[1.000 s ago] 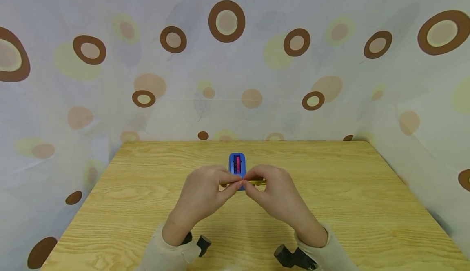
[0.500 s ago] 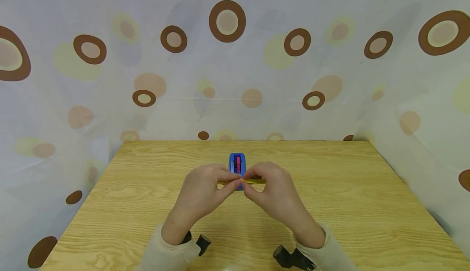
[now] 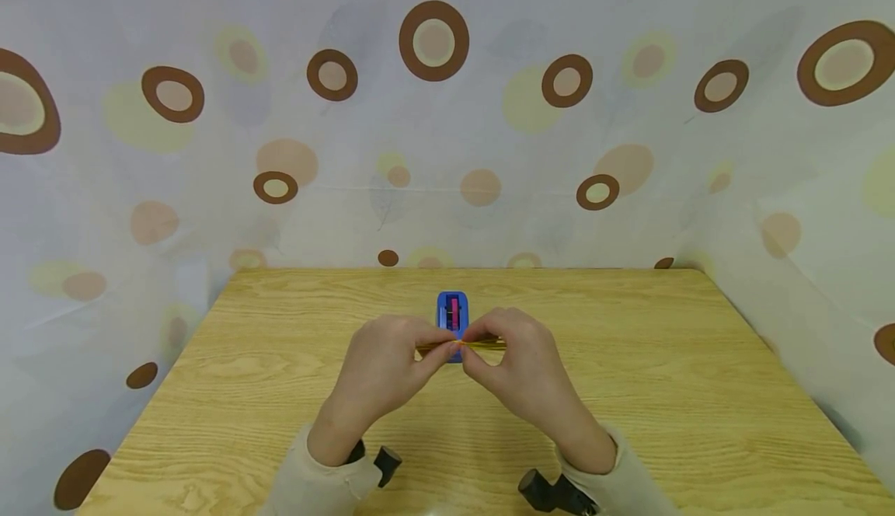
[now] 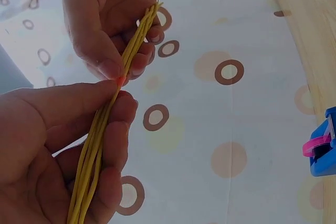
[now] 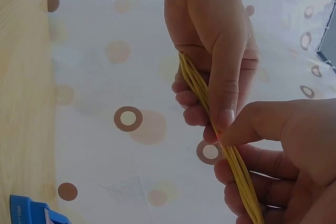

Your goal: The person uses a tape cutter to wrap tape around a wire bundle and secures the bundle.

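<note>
My left hand (image 3: 391, 360) and right hand (image 3: 524, 360) meet fingertip to fingertip at the middle of the table. Between thumb and fingers, each pinches a bundle of thin yellow cords (image 4: 89, 166). At the midpoint a narrow orange-red band (image 4: 121, 81) shows on the cords, partly covered by both thumbs. In the right wrist view the yellow strands run slantwise across both sets of curled fingers. Just beyond the hands stands a blue tape dispenser (image 3: 442, 318) with a pink roll of tape (image 4: 315, 145); its near end is partly hidden behind the fingertips.
The wood-grain table (image 3: 280, 314) reaches back to a pale curtain (image 3: 447, 127) with brown ring patterns, which also hangs at both sides. Black wrist-worn devices (image 3: 552, 491) stick out beneath the cream sleeves (image 3: 322, 477).
Both hands stay almost in place, the pinched fingertips shifting very slightly. More of the yellow cords shows beside the left fingers than a second ago. The tape dispenser has not moved.
</note>
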### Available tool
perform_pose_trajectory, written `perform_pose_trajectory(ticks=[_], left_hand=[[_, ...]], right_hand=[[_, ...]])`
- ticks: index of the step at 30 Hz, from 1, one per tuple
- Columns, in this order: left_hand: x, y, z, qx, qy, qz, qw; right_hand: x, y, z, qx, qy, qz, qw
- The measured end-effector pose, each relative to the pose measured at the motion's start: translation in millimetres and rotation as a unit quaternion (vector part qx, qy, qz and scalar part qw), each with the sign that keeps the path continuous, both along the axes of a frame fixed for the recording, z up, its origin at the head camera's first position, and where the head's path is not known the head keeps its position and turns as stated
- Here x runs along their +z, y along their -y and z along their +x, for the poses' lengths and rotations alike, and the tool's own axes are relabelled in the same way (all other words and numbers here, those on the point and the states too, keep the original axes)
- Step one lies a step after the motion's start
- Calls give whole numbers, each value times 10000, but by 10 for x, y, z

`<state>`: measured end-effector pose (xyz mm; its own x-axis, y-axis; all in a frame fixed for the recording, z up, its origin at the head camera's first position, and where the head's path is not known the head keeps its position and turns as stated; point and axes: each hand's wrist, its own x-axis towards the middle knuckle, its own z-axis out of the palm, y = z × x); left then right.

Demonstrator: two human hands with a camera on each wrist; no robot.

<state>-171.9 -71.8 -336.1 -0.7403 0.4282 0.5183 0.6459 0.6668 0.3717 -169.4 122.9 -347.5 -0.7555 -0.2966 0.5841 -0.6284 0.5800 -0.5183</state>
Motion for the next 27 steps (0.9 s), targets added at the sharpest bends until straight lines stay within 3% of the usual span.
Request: perform_pose_trajectory(ticks=[9, 20, 27], left_hand=[[11, -27, 17, -75, -236, 49, 9997], [-4, -29, 16, -39, -232, 96, 9997], [-16, -11, 24, -223, -52, 121, 9997]], right_hand=[[26, -17, 36, -18, 327, -91, 9994], [63, -59, 45, 194, 372, 288, 9987], [70, -126, 46, 417, 346, 403, 9977]])
